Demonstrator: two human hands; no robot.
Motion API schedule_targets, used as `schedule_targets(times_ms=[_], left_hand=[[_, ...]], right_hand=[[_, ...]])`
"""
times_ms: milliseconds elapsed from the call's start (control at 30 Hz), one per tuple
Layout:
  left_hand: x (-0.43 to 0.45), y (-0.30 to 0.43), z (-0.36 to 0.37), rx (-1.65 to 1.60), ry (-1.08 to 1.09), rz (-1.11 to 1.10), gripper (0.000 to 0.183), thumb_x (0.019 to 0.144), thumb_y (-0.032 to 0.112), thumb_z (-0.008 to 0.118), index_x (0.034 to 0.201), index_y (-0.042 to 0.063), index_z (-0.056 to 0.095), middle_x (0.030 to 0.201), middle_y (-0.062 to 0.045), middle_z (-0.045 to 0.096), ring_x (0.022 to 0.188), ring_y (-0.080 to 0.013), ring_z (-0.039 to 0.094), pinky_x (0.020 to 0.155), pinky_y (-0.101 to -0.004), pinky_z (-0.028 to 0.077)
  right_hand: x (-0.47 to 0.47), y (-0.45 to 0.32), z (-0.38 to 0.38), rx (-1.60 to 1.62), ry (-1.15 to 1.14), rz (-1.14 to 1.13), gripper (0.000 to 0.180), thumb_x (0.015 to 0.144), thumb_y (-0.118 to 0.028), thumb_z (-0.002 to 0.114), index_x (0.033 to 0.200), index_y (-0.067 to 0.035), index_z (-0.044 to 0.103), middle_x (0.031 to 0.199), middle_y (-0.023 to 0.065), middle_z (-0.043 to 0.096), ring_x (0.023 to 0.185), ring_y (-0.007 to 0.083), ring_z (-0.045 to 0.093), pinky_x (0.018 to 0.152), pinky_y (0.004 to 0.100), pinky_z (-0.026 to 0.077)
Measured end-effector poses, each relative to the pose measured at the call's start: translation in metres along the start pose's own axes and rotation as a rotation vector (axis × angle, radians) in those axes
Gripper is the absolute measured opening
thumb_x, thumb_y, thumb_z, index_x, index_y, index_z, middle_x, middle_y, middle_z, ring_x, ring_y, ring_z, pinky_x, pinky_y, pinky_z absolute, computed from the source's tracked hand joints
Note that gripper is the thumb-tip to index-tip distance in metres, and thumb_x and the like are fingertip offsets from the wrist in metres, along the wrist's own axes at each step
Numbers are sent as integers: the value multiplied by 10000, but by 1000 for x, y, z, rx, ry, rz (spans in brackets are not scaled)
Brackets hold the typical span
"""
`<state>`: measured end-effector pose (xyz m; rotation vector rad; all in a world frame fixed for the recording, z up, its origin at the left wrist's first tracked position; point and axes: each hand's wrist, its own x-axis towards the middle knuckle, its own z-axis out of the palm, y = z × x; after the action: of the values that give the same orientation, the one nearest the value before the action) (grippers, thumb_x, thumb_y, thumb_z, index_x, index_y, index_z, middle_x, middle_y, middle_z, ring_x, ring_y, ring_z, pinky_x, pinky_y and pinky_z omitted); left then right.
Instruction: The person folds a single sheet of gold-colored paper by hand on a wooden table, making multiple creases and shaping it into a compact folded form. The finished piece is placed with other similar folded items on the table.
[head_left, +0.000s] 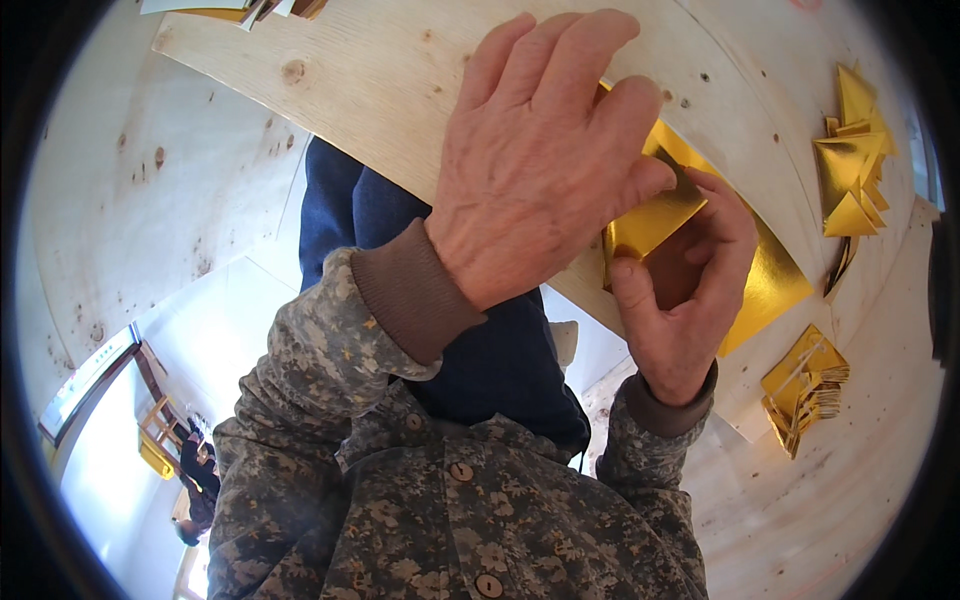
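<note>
My right hand (690, 300) grips a folded piece of gold foil paper (652, 221) between the thumb and the fingers. One flap of it stands up over a brown, shaded space in the cupped hand. My left hand (540, 150) hovers over the piece, back upward and fingers bent apart, its thumb at the upper fold. Whether that thumb presses on the paper is hard to see. Beneath both hands lies flat gold foil paper (776, 281) on a plywood board (360, 82); the left hand hides part of it.
Folded gold pieces (855, 169) are heaped at the right. Nearer, a gold bundle (802, 371) is bound with pale string. Paper sheets (247, 11) lie at the top left. The board's edge (232, 90) runs above my dark trousers. Another person (199, 480) is far off at lower left.
</note>
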<state>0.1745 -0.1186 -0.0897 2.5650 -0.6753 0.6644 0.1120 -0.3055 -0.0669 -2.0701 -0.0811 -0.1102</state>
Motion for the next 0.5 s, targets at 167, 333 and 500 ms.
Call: schedule_targets(times_ms=[167,333,500], left_hand=[[3,21,-23,-182,-66,-108,346,791,254,813,1077,103,691,1268,-128,547,1092,-287,554,928,-433,464],[-8,20,-50,-193,-77,12,407,779,198,817,1155,94,699,1187,-111,615,1093,-282,606,1027,-433,438],[-20,28,-47,-125,-227,17,477,813,204,773,1265,109,654,1336,-103,593,1279,-286,552,1123,-473,350]], right_hand=[[3,-3,-1,-122,-13,-41,667,654,-160,795,1259,-5,562,1235,172,583,1053,302,556,887,368,471],[5,-2,-3,-189,-26,-112,654,655,-139,788,1257,-7,569,1217,165,609,1075,310,555,916,380,463],[3,-1,-1,-163,-18,-91,658,663,-112,785,1273,-5,561,1235,160,593,1088,301,552,915,370,462]])
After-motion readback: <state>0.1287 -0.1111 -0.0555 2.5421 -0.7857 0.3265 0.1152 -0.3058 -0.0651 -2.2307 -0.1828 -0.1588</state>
